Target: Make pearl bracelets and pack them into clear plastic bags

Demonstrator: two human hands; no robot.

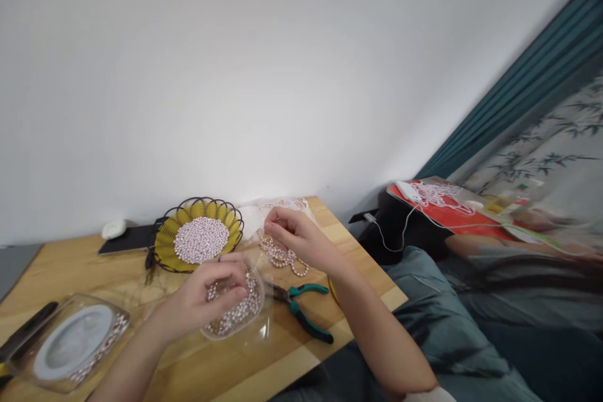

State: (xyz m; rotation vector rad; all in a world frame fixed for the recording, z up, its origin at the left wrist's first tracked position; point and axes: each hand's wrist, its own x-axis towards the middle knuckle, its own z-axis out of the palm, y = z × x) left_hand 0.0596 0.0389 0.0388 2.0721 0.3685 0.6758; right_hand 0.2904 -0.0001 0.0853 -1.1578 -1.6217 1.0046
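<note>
Left hand point(217, 295) is the nearer to the tub point(221, 336): over its left side, covering part of the loose beads point(242, 314). The tub sits on the wooden surface point(198, 367), just beneath the curled fingers and reaching out to their right. Its visible outline slants from lower left to upper right; full long axis uncertain, the hand hiding one side.

Left grip: part open, thumb and forefinger curved toward each other with a small gap. Nothing seen between them; contact with the beads cannot be told.

Right hand point(299, 235) is raised farther off, beyond the tub and to its right, nearest the strand point(282, 259). The strand lies in loops below and beside the fingers, no single long axis. Right grip: nearly closed, thumb and forefinger tips drawn close; whether they meet, or pinch anything fine, cannot be told.

Pliers point(307, 323) just right of the tub, handles pointing away from it. Basket point(164, 245) beyond the left hand, more beads inside, dark rim looping around.
</note>
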